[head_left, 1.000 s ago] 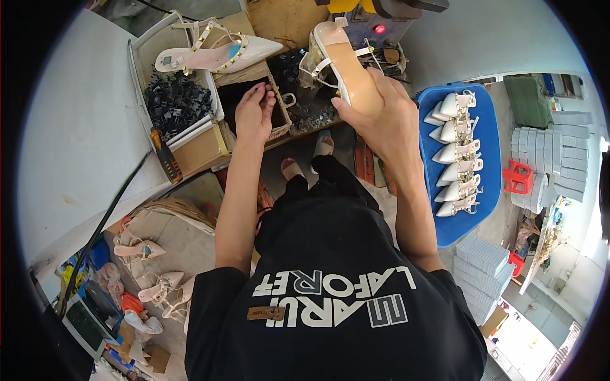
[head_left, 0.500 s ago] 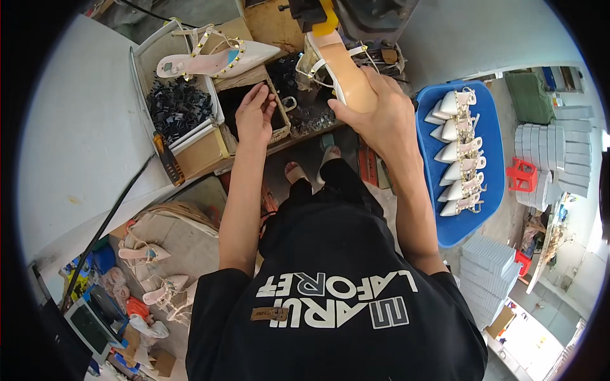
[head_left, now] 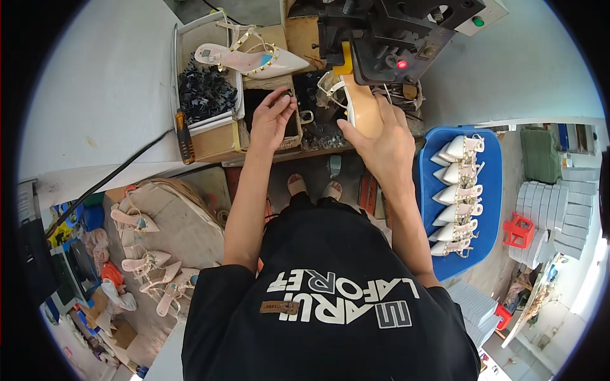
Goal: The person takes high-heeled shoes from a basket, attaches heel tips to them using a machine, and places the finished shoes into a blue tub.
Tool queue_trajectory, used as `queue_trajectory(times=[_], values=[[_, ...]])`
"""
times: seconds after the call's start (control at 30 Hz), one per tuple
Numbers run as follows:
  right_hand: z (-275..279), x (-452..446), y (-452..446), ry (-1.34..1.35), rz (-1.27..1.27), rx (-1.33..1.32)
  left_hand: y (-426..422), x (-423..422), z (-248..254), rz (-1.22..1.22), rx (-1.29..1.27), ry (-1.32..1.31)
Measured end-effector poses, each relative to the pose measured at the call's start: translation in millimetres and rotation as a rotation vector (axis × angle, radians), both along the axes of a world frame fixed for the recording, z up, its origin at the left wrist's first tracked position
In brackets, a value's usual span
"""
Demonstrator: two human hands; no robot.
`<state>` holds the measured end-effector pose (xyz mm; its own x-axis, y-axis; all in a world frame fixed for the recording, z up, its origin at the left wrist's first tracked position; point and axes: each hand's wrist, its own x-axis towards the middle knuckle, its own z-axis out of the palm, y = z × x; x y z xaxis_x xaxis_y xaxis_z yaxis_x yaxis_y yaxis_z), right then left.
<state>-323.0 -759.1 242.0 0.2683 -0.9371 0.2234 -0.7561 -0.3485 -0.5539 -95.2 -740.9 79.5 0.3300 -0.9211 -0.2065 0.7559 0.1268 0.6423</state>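
Note:
My right hand [head_left: 384,136] grips a strapped shoe [head_left: 363,105], its tan sole facing up and its far end under the yellow part [head_left: 344,59] of a black machine [head_left: 397,38]. My left hand [head_left: 273,120] is over a dark open box [head_left: 291,127], thumb and fingertips pinched together on something dark, too small to make out. A white studded shoe [head_left: 286,61] lies on its side up on the left, across a white tray [head_left: 236,95] of small black pieces [head_left: 204,90].
A blue bin [head_left: 494,209] on the right holds several white studded shoes [head_left: 455,193]. An orange-and-black tool [head_left: 183,136] leans by the tray. Several shoes [head_left: 149,261] lie at lower left. A red stool [head_left: 518,230] and stacked boxes [head_left: 540,200] stand far right.
The view has shifted, bringing more of the machine in. The shoe in my right hand has moved under the yellow part. My left hand keeps its pinch over the dark box.

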Motion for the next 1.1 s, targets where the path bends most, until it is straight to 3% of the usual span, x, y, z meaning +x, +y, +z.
queue_trajectory(times=[0.43,0.7,0.97,1.03,1.1], values=[[-3.2,-2.3,-8.2,-0.071,0.043,0.027,3.8,-2.5,-0.9,0.033,-0.041,0.067],[-3.0,-2.8,-5.2,-0.037,0.011,0.046,1.2,-5.7,3.8,0.097,0.069,0.025],[-4.1,-14.4,-5.9,0.010,0.080,-0.012,0.0,7.8,-10.8,-0.035,0.008,0.098],[-6.0,-17.0,-9.7,-0.094,0.161,0.007,-2.6,6.0,-14.7,0.051,0.102,0.072],[-6.4,-18.4,-9.6,-0.096,0.127,0.081,-1.8,7.6,-12.7,-0.024,0.031,0.016]])
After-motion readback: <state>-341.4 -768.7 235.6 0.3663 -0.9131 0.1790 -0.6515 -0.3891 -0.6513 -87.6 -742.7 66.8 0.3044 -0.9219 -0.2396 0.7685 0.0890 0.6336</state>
